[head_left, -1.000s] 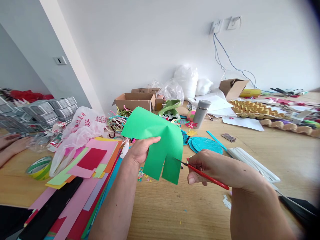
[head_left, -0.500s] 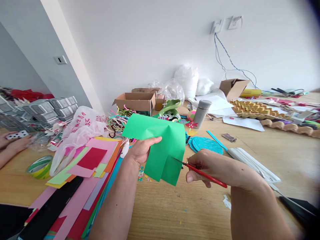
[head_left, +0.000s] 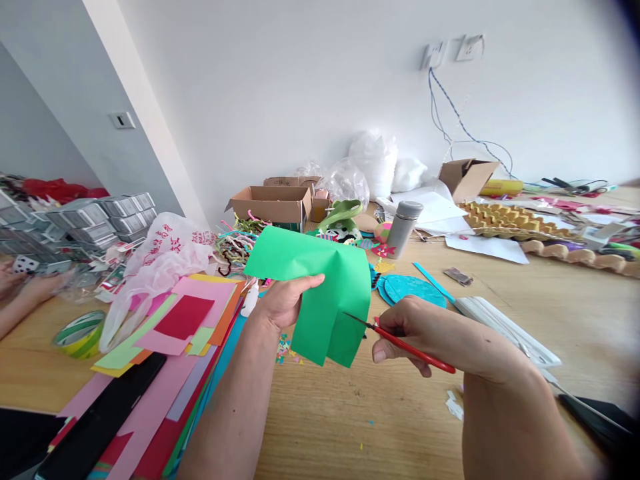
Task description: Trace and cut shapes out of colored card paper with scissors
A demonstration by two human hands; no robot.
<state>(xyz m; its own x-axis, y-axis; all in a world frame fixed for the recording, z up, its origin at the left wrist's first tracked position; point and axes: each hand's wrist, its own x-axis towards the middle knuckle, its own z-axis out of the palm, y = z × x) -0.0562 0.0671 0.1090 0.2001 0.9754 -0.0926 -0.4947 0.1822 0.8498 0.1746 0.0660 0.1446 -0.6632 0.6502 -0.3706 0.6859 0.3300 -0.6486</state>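
Note:
A sheet of green paper [head_left: 310, 293] is held up over the table by my left hand [head_left: 285, 300], whose thumb presses on its face while the fingers are hidden behind. My right hand [head_left: 415, 333] is closed round red-handled scissors [head_left: 407, 347]. Their dark blades reach in from the right and lie at the lower right part of the sheet. A slit runs up from the paper's bottom edge, parting it into two flaps. Behind my right hand lie blue paper ovals [head_left: 413, 291].
Left of my arm is a pile of coloured paper [head_left: 185, 317] with a black phone-like object [head_left: 105, 420] on it. Tape [head_left: 80, 335], a plastic bag [head_left: 170, 257] and another person's hands [head_left: 43, 287] are farther left. A grey bottle [head_left: 404, 230] stands behind; a white power strip [head_left: 507, 327] lies right.
The lower flaps of the green paper have shifted slightly and the scissors' blades moved a little up and left. The other person's hands moved left with the spotted item.

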